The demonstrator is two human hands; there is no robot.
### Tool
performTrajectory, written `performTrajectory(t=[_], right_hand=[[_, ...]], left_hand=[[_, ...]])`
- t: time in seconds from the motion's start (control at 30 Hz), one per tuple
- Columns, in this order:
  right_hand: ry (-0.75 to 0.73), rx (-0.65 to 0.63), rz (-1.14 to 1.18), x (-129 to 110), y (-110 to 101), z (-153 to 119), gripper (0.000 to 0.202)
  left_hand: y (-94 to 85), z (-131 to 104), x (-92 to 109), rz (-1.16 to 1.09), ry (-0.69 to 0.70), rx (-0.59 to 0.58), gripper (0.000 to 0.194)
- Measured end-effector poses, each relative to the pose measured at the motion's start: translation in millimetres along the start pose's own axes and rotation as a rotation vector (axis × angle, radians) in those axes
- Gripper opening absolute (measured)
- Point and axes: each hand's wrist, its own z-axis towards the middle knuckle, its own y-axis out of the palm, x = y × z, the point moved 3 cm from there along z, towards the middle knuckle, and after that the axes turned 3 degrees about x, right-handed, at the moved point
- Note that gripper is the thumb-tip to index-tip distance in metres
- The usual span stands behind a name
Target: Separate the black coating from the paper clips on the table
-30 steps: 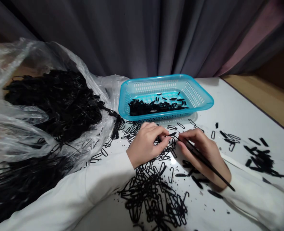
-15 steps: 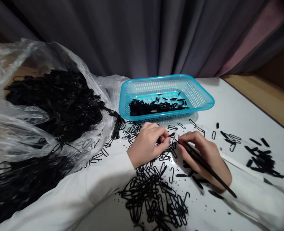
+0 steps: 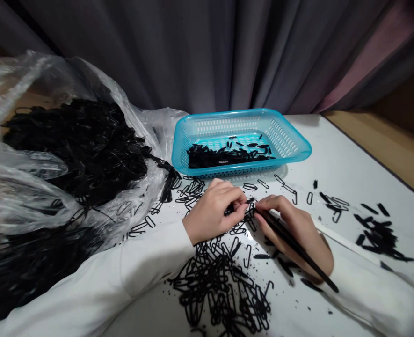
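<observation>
- A dark grey curtain [image 3: 199, 56] hangs behind the white bench [image 3: 336, 154].
- A clear plastic bag [image 3: 3, 196], full of black strips [image 3: 83, 145], lies at the left.
- A blue perforated basket [image 3: 298, 154] stands beyond the hands, holding short black pieces.
- Below the left wrist, a heap of black wire-like loops [image 3: 224, 285] spreads over the bench.
- The left hand [image 3: 215, 210] is curled, thumb and forefinger pinching a small black piece [image 3: 250, 200] in front of the basket.
- The right hand [image 3: 298, 222] is closed around a slender black tool [image 3: 291, 241], its tip near the left fingertips.
</observation>
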Motion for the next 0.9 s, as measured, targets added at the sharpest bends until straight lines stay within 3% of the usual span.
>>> performTrajectory(t=[0.6, 0.73, 0.9], right_hand=[[-0.151, 0.043, -0.045, -2.5, 5.4, -3.1, 0.011], [-0.256, -0.028, -0.159, -1.9, 4.3, -7.3, 0.015], [-0.496, -0.077, -0.348, -11.5, 1.2, -8.4, 0.016]], left_hand=[[1.0, -1.0, 1.2, 0.023, -0.076, 0.046, 0.013], [2.1, -1.2, -0.2, -0.002, -0.093, 0.034, 0.013], [0.9, 0.3, -6.7, -0.035, -0.172, 0.083, 0.014]])
